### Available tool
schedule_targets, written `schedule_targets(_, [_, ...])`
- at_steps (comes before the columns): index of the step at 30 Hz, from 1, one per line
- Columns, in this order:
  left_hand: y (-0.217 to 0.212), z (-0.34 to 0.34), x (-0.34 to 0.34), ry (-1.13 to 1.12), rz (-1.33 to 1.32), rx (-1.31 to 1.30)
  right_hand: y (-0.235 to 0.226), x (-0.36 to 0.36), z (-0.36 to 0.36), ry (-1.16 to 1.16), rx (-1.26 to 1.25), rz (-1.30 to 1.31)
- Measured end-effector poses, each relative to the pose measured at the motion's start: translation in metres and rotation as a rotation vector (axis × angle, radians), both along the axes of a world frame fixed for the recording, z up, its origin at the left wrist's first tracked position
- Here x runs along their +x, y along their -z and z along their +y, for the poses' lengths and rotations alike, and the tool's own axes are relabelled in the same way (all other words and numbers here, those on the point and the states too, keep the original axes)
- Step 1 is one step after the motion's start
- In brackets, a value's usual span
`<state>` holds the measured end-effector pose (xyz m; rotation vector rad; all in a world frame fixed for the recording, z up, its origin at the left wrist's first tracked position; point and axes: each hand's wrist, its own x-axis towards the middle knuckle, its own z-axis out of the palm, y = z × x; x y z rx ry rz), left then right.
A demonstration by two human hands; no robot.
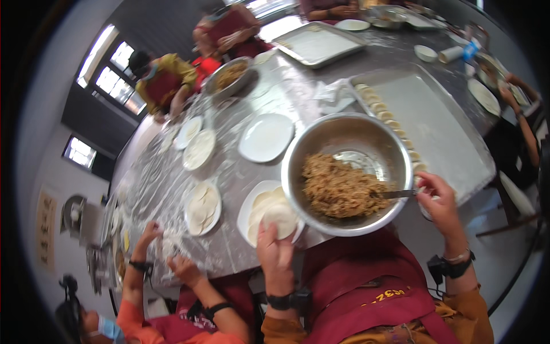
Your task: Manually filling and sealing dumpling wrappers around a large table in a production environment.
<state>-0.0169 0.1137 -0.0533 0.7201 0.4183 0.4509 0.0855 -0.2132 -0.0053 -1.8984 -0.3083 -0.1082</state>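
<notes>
My left hand (275,250) holds a round, pale dumpling wrapper (279,221) by its near edge, over a white plate (245,219) stacked with more wrappers. To its right, a large steel mixing bowl (293,192) carries a heap of brown minced filling (339,182) on its left and near side. The thin dark handle of a utensil (400,194) crosses the bowl's right rim, pinched in the fingers of my right hand (438,199). Filling hides the utensil's other end, so its kind does not show.
A metal tray (452,129) with a row of shaped dumplings (385,114) lies beyond the bowl. Left are a plate of wrappers (202,210) and a white plate (266,138). A co-worker's hands (184,268) work close by on the left. Another tray (318,46) sits farther back.
</notes>
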Motion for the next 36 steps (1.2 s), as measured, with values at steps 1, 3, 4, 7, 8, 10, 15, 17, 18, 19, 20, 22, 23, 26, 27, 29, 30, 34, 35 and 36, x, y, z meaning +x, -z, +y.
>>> schedule_targets(1, [0.001,0.000,-0.001,0.029,0.004,-0.030,0.007,0.004,0.001,-0.012,-0.022,-0.015])
schedule_targets(3, [-0.003,0.008,-0.012,0.003,0.044,-0.098,0.004,0.009,0.008,-0.076,-0.030,0.065])
schedule_targets(4, [-0.016,0.005,-0.010,-0.034,0.077,-0.151,-0.001,0.007,0.014,-0.108,-0.028,0.156])
schedule_targets(7, [-0.008,0.004,-0.010,-0.022,0.076,-0.138,-0.007,0.008,0.018,-0.178,-0.179,0.015])
schedule_targets(8, [-0.007,0.004,-0.009,-0.039,0.092,-0.105,-0.009,0.007,0.019,-0.228,-0.250,-0.072])
schedule_targets(10, [-0.004,0.006,-0.005,-0.065,0.115,-0.114,-0.014,0.003,0.019,-0.208,-0.276,-0.152])
schedule_targets(15, [0.004,0.015,-0.012,-0.071,0.115,-0.055,-0.008,0.004,0.029,-0.218,-0.182,-0.177])
schedule_targets(17, [0.010,0.018,-0.016,-0.074,0.128,-0.015,-0.014,0.006,0.034,-0.232,-0.233,-0.217])
schedule_targets(18, [0.013,0.018,-0.018,-0.077,0.143,0.023,-0.017,0.008,0.035,-0.245,-0.285,-0.255])
schedule_targets(19, [0.014,0.021,-0.021,-0.073,0.140,0.020,-0.024,0.009,0.034,-0.242,-0.289,-0.258])
schedule_targets(20, [0.015,0.026,-0.023,-0.107,0.148,0.010,-0.034,0.009,0.033,-0.216,-0.290,-0.245])
schedule_targets(22, [0.019,0.030,-0.024,-0.142,0.153,-0.003,-0.039,0.012,0.034,-0.191,-0.294,-0.235])
schedule_targets(23, [0.017,0.028,-0.024,-0.125,0.070,-0.061,-0.039,0.014,0.036,-0.139,-0.205,-0.224])
schedule_targets(26, [0.013,0.025,-0.020,-0.101,-0.050,-0.164,-0.020,0.031,0.042,-0.073,-0.128,-0.181])
schedule_targets(27, [0.010,0.024,-0.022,-0.108,-0.076,-0.207,-0.011,0.037,0.045,-0.036,-0.098,-0.172])
schedule_targets(29, [0.001,0.017,-0.026,-0.117,-0.093,-0.223,-0.004,0.039,0.046,-0.026,-0.079,-0.133])
schedule_targets(30, [-0.003,0.016,-0.029,-0.121,-0.103,-0.241,-0.004,0.038,0.048,-0.031,-0.078,-0.131])
schedule_targets(34, [-0.010,0.014,-0.036,-0.094,-0.105,-0.232,-0.008,0.027,0.055,-0.087,-0.059,-0.112])
schedule_targets(35, [-0.010,0.013,-0.039,-0.044,-0.125,-0.227,-0.010,0.025,0.060,-0.114,-0.079,-0.139])
schedule_targets(36, [-0.009,0.009,-0.035,0.022,-0.143,-0.229,-0.009,0.025,0.059,-0.106,-0.080,-0.143])
